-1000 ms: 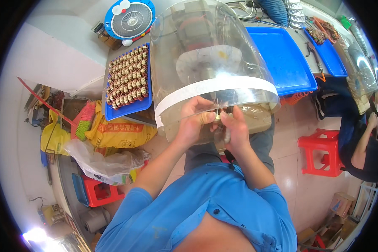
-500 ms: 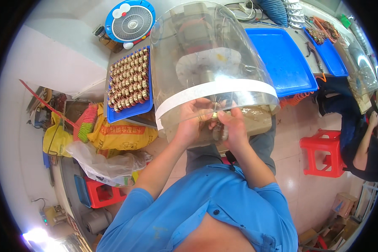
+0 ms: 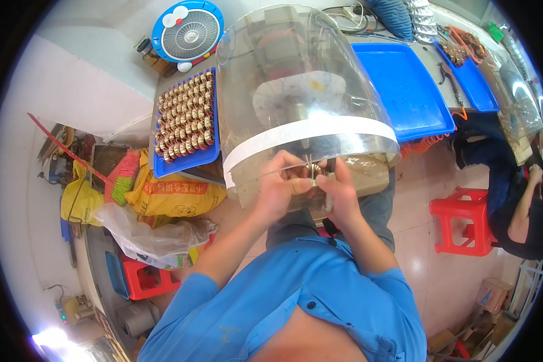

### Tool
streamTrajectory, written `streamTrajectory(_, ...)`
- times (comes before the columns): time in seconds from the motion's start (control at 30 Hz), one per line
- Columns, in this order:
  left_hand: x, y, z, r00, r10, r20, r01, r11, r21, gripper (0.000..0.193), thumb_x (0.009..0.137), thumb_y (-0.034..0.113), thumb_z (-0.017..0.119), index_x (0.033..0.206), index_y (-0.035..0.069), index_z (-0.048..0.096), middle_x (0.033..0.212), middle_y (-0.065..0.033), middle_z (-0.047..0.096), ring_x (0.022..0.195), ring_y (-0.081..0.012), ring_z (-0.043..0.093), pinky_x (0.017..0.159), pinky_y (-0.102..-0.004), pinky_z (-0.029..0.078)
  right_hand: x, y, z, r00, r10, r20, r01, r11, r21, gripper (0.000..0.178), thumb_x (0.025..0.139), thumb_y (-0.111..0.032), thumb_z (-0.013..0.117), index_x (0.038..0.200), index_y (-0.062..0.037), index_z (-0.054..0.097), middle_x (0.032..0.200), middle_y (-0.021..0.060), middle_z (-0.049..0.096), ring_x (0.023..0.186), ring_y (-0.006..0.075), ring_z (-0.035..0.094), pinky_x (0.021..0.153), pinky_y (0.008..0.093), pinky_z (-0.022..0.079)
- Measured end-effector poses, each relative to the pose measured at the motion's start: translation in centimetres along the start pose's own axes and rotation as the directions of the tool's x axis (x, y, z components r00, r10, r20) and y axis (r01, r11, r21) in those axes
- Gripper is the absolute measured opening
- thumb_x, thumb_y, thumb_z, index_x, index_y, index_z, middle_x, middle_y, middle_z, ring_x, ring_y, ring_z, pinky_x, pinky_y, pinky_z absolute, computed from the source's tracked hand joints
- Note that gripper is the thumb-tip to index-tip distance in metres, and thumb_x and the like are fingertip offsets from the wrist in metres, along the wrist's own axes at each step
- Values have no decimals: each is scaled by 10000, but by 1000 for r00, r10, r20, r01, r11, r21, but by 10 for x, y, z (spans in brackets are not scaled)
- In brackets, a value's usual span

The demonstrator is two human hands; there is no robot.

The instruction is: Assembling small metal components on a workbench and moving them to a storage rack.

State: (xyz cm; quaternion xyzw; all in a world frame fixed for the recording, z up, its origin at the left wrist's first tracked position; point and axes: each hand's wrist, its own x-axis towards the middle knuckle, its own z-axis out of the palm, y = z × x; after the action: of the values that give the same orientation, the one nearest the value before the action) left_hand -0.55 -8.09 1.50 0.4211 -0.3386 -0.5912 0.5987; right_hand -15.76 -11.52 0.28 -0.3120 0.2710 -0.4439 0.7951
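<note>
Just under the front edge of a clear plastic hood (image 3: 247,78) with a white band, both my hands meet on one small wire-wound coil (image 3: 314,171), cream and copper, with thin wire ends sticking up. My left hand (image 3: 276,188) pinches it from the left between thumb and fingers. From the right, my right hand (image 3: 342,192) presses its thumb and fingertips against the same coil. The fingers hide much of it. Dimly through the hood shows a machine with a pale sheet (image 3: 283,90) before it.
Left of the hood, a blue tray (image 3: 190,164) bears rows of similar coils (image 3: 186,114), with a round blue fan (image 3: 190,36) behind. A larger blue tray (image 3: 398,90) lies on the right. Another person (image 3: 525,211) sits far right near a red stool (image 3: 461,220).
Both hands have come slightly lower, toward me, with the coil. The coil has turned, so its windings and upright wire ends now show between my fingers.
</note>
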Motion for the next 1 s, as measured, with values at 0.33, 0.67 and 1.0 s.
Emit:
streamTrajectory(0.33,-1,-11,-4,1000,29,-13,-30,995,-97,429,800,140,801,1031,53,450,1101,-215,674,751,-253,658,621,-323,539,13,-6,2,998,49,49,-48,999,-17,265,898,-95,544,1140,7,503,909,118,606,693,174,593,637,291,492)
streamTrajectory(0.67,2,-9,-2,998,59,-30,-61,994,-87,403,815,169,804,1007,54,470,1014,-184,676,717,-236,651,593,-313,527,20,2,-4,998,45,40,-46,999,19,278,902,-116,560,1128,40,518,908,136,622,688,183,594,623,300,494)
streamTrajectory(1.0,7,0,1,996,8,-84,-12,999,-42,272,826,10,690,1022,31,502,922,-141,645,736,-218,649,647,-311,543,29,0,-7,988,68,135,-80,993,85,324,856,-134,606,1162,-50,541,934,80,635,740,152,609,647,277,502)
